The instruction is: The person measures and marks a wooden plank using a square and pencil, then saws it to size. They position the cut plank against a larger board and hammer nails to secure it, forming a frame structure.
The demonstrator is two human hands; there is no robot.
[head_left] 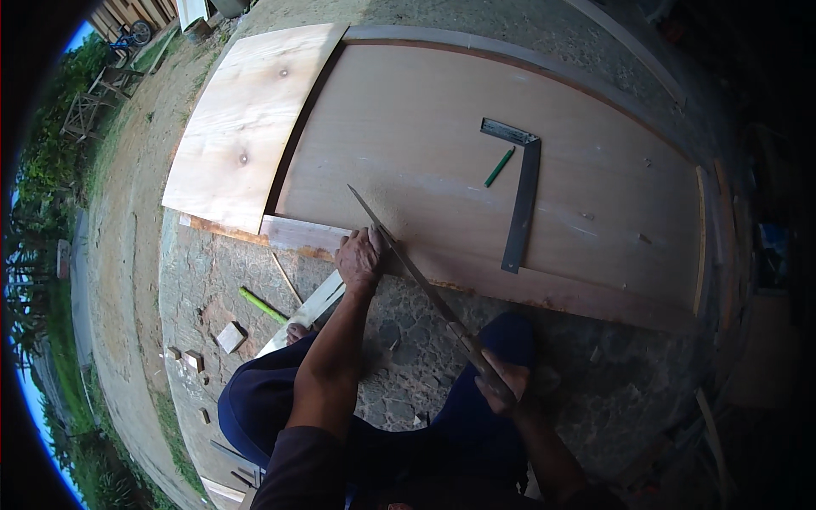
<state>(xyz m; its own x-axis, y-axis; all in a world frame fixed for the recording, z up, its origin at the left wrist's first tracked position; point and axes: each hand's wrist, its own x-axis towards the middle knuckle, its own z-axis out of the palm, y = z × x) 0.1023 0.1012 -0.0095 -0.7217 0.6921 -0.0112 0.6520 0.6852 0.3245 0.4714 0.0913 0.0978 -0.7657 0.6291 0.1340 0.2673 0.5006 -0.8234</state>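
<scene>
My right hand is closed around the handle of a hand saw. The long, narrowing blade slants up and left, crossing the near edge of a wooden frame; its tip lies over the panel. Just left of the blade, my left hand grips the wooden board along that edge, its fingers close to the saw; what lies under the palm is hidden. Fine sawdust shows on the large plywood panel near the blade. A metal try square and a green pencil lie on the panel, to the right.
A paler plywood sheet covers the frame's left end. On the rough ground are a lime-green stick-like object, small wood offcuts and a pale plank by my foot. My bent knees flank the work. Grass and trees stand far left.
</scene>
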